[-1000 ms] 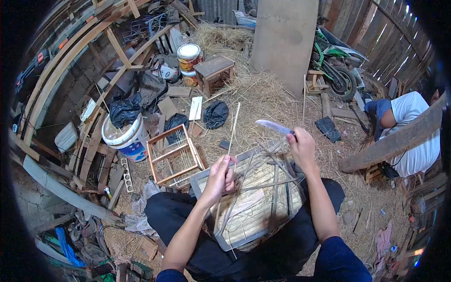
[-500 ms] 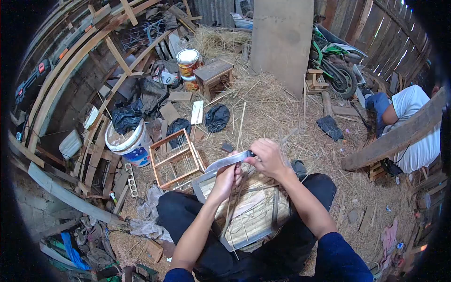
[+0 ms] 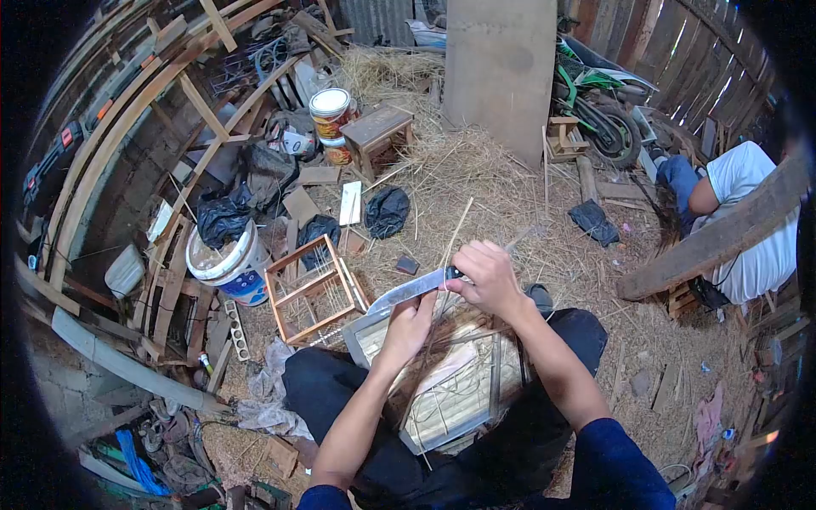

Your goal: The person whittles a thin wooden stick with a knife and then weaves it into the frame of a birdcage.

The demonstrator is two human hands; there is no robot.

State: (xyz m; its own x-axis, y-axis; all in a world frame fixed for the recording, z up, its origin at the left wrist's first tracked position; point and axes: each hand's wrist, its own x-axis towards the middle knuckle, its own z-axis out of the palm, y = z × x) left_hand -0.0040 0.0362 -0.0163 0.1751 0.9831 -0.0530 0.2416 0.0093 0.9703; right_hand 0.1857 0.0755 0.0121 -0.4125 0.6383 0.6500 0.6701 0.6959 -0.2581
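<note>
1. Well left of the left fingers: a round white-and-blue plastic bucket (image 3: 246, 285), with a crumpled black plastic bag (image 3: 223, 219) at its rim.
2. Nearer, left of the left fingers: a rectangular orange-brown wooden frame (image 3: 308, 329), open, with thin rods inside. It stands just beside the board in item 6.
3. Well beyond the left fingers: a low brown wooden stool (image 3: 376, 129) with a flat top, amid loose, dry straw (image 3: 463, 161).
4. Left hand (image 3: 410, 330): fingers curled and partly hidden by the blade; whether they are clamped on anything cannot be told.
5. Directly above the left fingers: a knife (image 3: 408, 291) with a broad, smooth silver blade and a black handle. The blade points left, tip slightly lower in view.
6. Below both sets of fingers, on the lap: a pale, ridged board (image 3: 442, 410) with a grey rim, scattered with thin strips.
7. Between the hands: a long, slender, pale strip (image 3: 457, 228), extending forward past the knife, slightly bowed.
8. Right hand (image 3: 484, 276): fingers closed around the knife handle.
9. Well right of the right fingers: a dark, rough wooden beam (image 3: 710, 234), partly blocking sight of a seated person in a white shirt (image 3: 741, 183).
</note>
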